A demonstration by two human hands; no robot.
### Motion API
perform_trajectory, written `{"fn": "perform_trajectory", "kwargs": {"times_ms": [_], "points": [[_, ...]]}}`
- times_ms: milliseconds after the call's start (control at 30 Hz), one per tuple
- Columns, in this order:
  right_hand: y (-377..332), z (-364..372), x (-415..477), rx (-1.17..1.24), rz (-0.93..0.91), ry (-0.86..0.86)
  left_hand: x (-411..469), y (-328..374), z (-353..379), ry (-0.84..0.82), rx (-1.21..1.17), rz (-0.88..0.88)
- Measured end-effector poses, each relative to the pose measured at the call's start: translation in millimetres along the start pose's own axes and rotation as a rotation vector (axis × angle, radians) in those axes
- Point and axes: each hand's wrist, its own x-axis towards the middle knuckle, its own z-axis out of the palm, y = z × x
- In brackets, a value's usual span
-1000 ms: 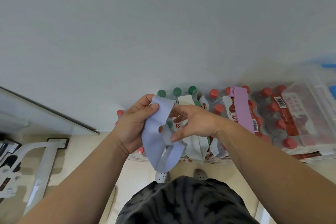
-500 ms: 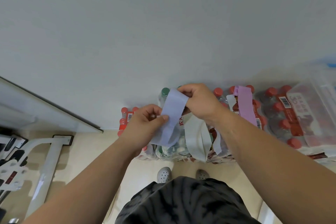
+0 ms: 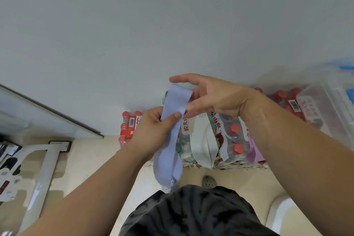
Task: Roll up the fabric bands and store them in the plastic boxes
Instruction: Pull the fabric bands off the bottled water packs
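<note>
On the floor (image 3: 92, 159), hard against the wall (image 3: 172, 25) behind: bottle packs (image 3: 233, 140) in a row. Draped over the packs, near the middle: a loose band (image 3: 203, 140). Further right on the same packs: a second loose band (image 3: 252, 151), partly behind the right forearm. At the far right edge, overlapping the last bottles: a plastic box (image 3: 329, 109). Left of the packs, low on the floor: a frame (image 3: 47, 159). In front of the packs, raised between both grips: the held band (image 3: 168, 151), pinched partway down in the left grip (image 3: 153, 136), upper end against the right grip (image 3: 216, 97), lower end hanging just above a shoe (image 3: 208, 181) on the floor.
</note>
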Motion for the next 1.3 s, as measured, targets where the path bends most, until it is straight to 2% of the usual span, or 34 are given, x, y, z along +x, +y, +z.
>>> {"fn": "perform_trajectory", "kwargs": {"times_ms": [67,133,200,300,433,533,667,867,933,1033,1100,1200,1233,1300], "points": [[7.1,7.1,8.0,-0.011,-0.049,0.214,-1.7,3.2,4.3,0.023,-0.037,-0.034],[15.0,11.7,19.4,-0.022,-0.048,0.404,-1.8,1.9,5.9,-0.075,-0.134,-0.093],[22.2,11.7,31.6,0.022,-0.024,0.512,-4.7,-6.2,6.1,-0.209,-0.191,-0.163],[37.4,4.5,49.3,-0.063,0.063,0.61,-8.4,-30.5,8.3,-0.23,-0.097,-0.276],[60.3,0.7,70.7,-0.11,0.158,0.625,-14.4,-54.5,10.6,-0.305,-0.112,-0.379],[67.7,-5.6,86.2,-0.15,0.154,0.672,-14.2,-60.2,10.9,-0.29,-0.038,-0.397],[70.7,-18.0,98.5,-0.47,0.125,0.717,-10.8,-62.6,17.1,-0.195,0.232,-0.393],[76.3,-13.8,89.4,-0.785,0.052,0.77,-4.1,-61.7,28.9,-0.052,0.575,-0.162],[78.4,-6.0,81.1,-0.872,0.007,0.737,-3.6,-63.2,32.1,0.008,0.644,-0.072],[91.6,10.1,64.0,-1.087,-0.055,0.583,3.2,-61.9,31.3,0.06,0.644,-0.002],[102.3,16.0,54.0,-1.203,-0.017,0.504,9.7,-60.0,28.7,0.074,0.476,-0.115],[113.3,19.0,45.4,-1.231,0.076,0.451,13.2,-58.1,23.6,0.062,0.178,-0.322],[115.7,19.9,44.1,-1.241,0.088,0.438,12.7,-60.1,22.5,0.07,0.196,-0.323],[119.2,21.3,41.5,-1.239,0.105,0.425,11.8,-65.0,20.3,0.096,0.425,-0.198]]}}
